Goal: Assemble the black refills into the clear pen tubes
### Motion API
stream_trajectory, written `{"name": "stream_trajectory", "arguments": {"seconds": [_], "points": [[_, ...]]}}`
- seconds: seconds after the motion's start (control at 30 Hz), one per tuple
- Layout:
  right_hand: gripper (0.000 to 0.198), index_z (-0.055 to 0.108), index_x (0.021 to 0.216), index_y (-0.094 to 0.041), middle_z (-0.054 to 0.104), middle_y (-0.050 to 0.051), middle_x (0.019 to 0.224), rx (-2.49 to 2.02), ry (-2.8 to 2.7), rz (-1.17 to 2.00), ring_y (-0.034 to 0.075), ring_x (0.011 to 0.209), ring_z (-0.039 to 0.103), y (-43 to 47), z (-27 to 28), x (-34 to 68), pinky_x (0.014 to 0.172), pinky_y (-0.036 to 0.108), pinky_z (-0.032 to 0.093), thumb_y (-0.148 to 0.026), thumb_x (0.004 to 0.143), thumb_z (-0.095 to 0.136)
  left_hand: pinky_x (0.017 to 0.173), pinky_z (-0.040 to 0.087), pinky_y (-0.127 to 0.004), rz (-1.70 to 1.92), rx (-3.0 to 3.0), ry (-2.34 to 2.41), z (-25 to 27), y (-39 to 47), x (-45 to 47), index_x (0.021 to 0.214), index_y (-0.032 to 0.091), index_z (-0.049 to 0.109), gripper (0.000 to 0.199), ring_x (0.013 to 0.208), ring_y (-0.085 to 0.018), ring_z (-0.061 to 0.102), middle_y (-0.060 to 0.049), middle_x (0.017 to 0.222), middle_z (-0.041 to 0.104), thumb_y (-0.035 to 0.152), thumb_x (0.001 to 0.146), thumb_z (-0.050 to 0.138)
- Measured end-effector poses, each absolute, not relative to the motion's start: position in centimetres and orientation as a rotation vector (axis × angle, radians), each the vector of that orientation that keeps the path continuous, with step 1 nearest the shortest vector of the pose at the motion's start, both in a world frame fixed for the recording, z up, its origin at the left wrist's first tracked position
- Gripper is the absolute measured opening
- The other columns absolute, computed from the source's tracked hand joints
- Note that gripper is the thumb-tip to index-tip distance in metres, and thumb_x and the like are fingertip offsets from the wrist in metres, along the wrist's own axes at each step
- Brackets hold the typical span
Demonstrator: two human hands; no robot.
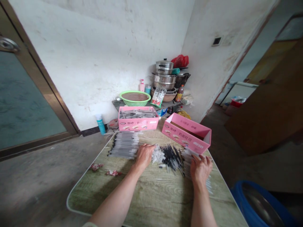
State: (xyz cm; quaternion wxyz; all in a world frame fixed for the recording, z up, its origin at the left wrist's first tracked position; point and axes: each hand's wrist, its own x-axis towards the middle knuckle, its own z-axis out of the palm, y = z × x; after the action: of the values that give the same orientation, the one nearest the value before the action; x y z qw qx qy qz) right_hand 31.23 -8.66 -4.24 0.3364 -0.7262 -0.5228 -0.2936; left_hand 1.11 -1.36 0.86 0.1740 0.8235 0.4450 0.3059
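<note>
My left hand (144,155) reaches to the edge of a pile of small white pen caps (158,155), its fingers stretched out and nothing visible in them. Over a spread of clear pen barrels (187,157) at the right rests my right hand (201,167), fingers apart and bent down onto them; the fingertips are partly hidden. Between the hands lies a heap of black-and-clear pen refills (172,157). A neat row of assembled-looking pens (125,145) lies left of my left hand.
A pink box (138,124) full of pens stands at the table's far edge. Another pink box (187,134) sits right of it, tilted in angle. Red-white scraps (113,172) lie on the table (156,198). Behind are a green basin (134,102) and stacked pots (164,77); a blue tub (257,205) stands right.
</note>
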Motion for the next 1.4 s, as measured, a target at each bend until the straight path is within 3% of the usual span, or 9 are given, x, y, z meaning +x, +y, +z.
{"name": "stream_trajectory", "arguments": {"seconds": [0.2,0.53,0.67,0.9,1.03,1.4], "points": [[0.034,0.077,0.085,-0.016,0.066,0.016,0.095,-1.823,-1.362,-0.712,0.034,0.109,0.043,-8.9,-4.0,31.0,0.092,0.049,0.033,-0.029,0.082,0.046,0.095,0.042,-0.034,0.999,2.320,1.279,0.8,-1.3,1.0,0.118,0.021,0.068,0.039,0.102,-0.022,0.062,-0.008,0.109,0.072,0.008,0.088,0.048],[0.028,0.071,0.088,-0.014,0.068,0.014,0.090,-1.651,-1.414,-0.668,0.030,0.104,0.053,-8.7,-2.5,27.9,0.094,0.048,0.040,-0.030,0.091,0.047,0.091,0.044,-0.032,0.980,2.116,1.871,2.4,0.3,-3.6,0.103,0.021,0.073,0.034,0.099,-0.023,0.061,-0.007,0.102,0.070,0.005,0.081,0.053],[0.030,0.070,0.091,-0.013,0.070,0.015,0.089,-1.653,-1.414,-0.659,0.030,0.105,0.053,-8.7,-2.5,27.6,0.096,0.049,0.040,-0.030,0.093,0.046,0.091,0.044,-0.030,0.746,2.163,1.778,2.2,1.2,-5.7,0.093,0.023,0.076,0.025,0.097,-0.023,0.062,-0.005,0.097,0.070,0.011,0.074,0.066],[0.029,0.071,0.092,-0.012,0.070,0.015,0.090,-1.665,-1.385,-0.644,0.031,0.106,0.054,-8.8,-2.3,27.2,0.096,0.049,0.040,-0.029,0.093,0.047,0.091,0.044,-0.030,0.585,2.250,1.738,1.6,1.4,-5.4,0.090,0.023,0.078,0.022,0.098,-0.024,0.062,-0.007,0.099,0.070,0.012,0.074,0.068],[0.030,0.070,0.093,-0.013,0.070,0.016,0.091,-1.656,-1.392,-0.619,0.031,0.107,0.052,-8.9,-2.4,27.2,0.095,0.049,0.040,-0.030,0.094,0.046,0.090,0.044,-0.029,0.553,2.278,1.776,1.5,1.3,-5.1,0.097,0.023,0.077,0.027,0.098,-0.023,0.063,-0.007,0.102,0.070,0.012,0.074,0.067],[0.030,0.071,0.094,-0.012,0.069,0.016,0.090,-1.648,-1.399,-0.605,0.031,0.106,0.051,-9.1,-2.2,26.7,0.093,0.046,0.042,-0.031,0.094,0.047,0.089,0.043,-0.031,0.647,2.287,1.838,1.9,0.8,-4.2,0.092,0.025,0.076,0.026,0.097,-0.022,0.062,-0.005,0.097,0.070,0.009,0.077,0.062]]}}
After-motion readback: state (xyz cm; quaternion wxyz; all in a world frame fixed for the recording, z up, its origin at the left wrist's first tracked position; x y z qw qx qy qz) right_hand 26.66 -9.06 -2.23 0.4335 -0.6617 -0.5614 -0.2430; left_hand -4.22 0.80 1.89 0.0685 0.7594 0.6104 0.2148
